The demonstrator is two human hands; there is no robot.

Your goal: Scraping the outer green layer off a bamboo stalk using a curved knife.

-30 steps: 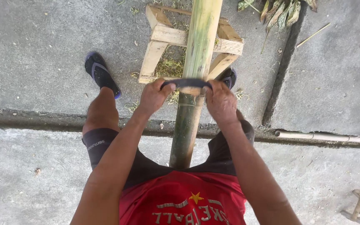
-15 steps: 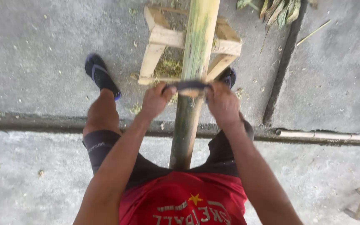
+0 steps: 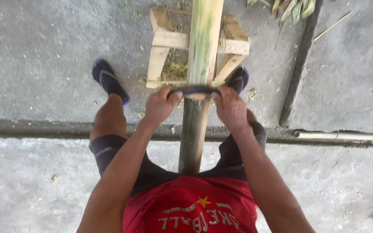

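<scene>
A long green bamboo pole (image 3: 201,51) runs from between my legs up over a small wooden stand (image 3: 169,41). Across the pole lies a dark curved blade (image 3: 195,91) with a handle at each end. My left hand (image 3: 160,105) grips its left end and my right hand (image 3: 229,107) grips its right end, one on each side of the pole. The blade rests on the pole's top surface, just below the stand.
My feet in dark slippers (image 3: 109,82) stand on grey concrete either side of the stand. A groove (image 3: 44,127) crosses the floor, with a thin pale stick (image 3: 342,136) at the right. Dried leaves (image 3: 290,8) lie at the top right, bamboo shavings under the stand.
Both hands and the blade have shifted very slightly along the pole; the view has tilted a little. The grip is unchanged.
</scene>
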